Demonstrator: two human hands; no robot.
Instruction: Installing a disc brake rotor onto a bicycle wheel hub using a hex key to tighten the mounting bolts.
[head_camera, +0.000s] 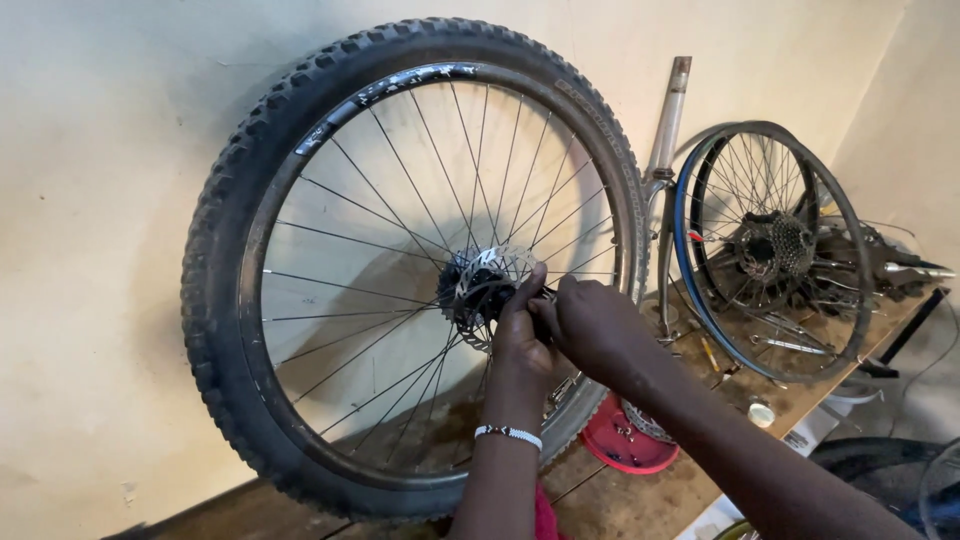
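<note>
1. Knobby-tyred wheel (230, 270) upright against wall; brake disc rotor (480, 285) at hub, centre.
2. Left hand (520, 335) at rotor's 4 o'clock, fingers pinched on a small dark part (545, 293), indistinct.
3. Right hand (590, 320) curled closed at 3 o'clock, touching left.
4. Axle axis pointing out from wall.

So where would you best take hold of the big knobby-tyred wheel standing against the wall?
Probably at the top of the tyre, gripped from above: the wheel stands upright on the bench, its top arc is free, while both hands crowd the hub.
</note>
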